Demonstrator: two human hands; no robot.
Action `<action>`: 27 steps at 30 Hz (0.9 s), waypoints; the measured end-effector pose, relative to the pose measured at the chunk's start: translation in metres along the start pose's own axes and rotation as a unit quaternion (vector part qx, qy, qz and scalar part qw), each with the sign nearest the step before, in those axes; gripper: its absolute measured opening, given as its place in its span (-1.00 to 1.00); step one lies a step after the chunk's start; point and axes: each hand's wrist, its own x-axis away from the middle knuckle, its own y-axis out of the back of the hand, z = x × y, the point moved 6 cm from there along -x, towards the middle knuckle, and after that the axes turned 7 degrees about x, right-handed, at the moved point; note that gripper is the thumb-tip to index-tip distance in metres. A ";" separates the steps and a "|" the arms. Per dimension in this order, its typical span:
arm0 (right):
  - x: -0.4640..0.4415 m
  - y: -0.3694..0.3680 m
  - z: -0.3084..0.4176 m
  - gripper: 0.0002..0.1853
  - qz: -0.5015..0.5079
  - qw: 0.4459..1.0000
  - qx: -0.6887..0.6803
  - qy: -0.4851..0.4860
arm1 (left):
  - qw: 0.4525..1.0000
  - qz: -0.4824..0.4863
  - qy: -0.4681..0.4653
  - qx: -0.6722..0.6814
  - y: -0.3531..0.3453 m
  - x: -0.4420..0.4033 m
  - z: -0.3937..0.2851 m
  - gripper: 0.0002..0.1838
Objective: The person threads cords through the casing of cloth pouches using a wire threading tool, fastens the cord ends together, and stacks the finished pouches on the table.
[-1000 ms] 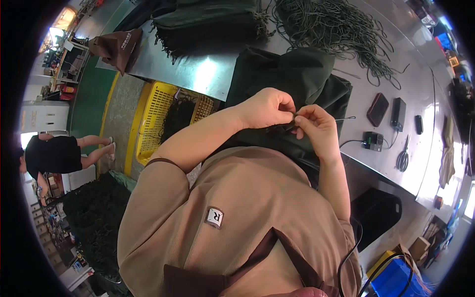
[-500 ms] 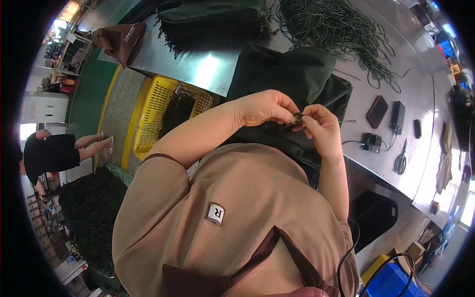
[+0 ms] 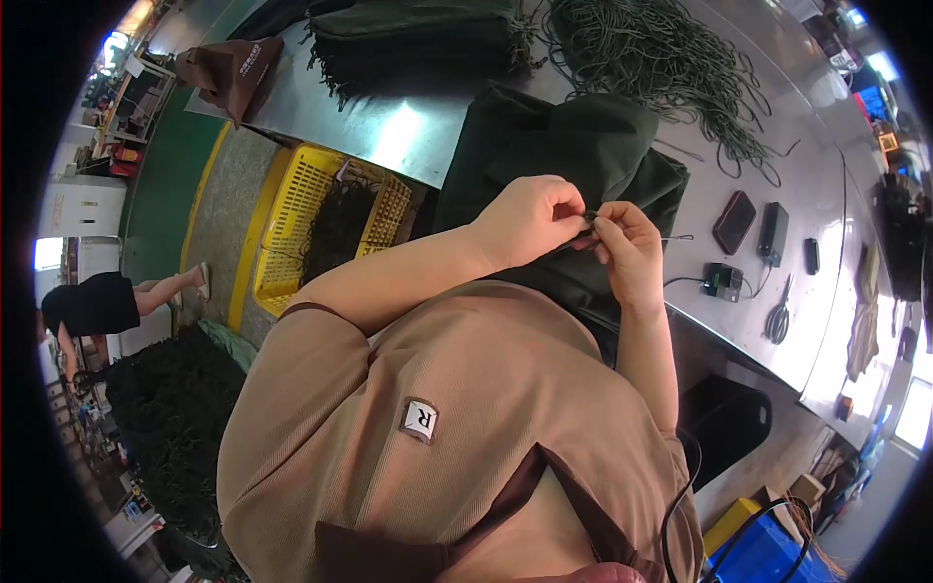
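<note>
And here's the small dark piece (image 3: 589, 222), right at the near edge of the dark green cloth (image 3: 554, 136): light, I'd judge, probably bendy, best nipped at its ends. My left hand (image 3: 536, 222) pinches it thumb to finger, my right hand (image 3: 627, 248) pinching close beside. It looks dull and tiny, mostly hidden, so its full shape I can't tell.

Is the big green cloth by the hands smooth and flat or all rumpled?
Rumpled: the dark green cloth has raised folds and creases, plainest toward the picture's right.
</note>
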 end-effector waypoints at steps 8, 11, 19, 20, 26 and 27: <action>0.000 -0.004 0.003 -0.93 -0.013 0.999 0.040 -0.019 | 0.992 0.048 0.058 0.102 -0.005 0.002 0.004 -0.85; 0.000 -0.004 0.002 -0.93 -0.001 1.000 0.015 0.007 | 0.991 0.017 0.053 0.118 -0.005 0.001 0.010 -0.86; 0.010 0.007 0.026 -0.94 -0.095 0.913 0.375 0.132 | 0.975 -0.076 -0.143 -0.152 0.025 0.003 -0.015 -0.92; 0.012 0.005 0.025 -0.94 -0.099 0.914 0.372 0.129 | 0.976 -0.070 -0.142 -0.153 0.025 0.007 -0.012 -0.92; 0.010 -0.004 0.028 -0.95 -0.084 0.885 0.426 0.167 | 0.994 0.012 -0.088 -0.069 0.029 0.000 0.004 -0.80; 0.010 -0.005 0.029 -0.95 -0.089 0.886 0.424 0.166 | 0.994 0.021 -0.083 -0.066 0.026 0.000 -0.001 -0.70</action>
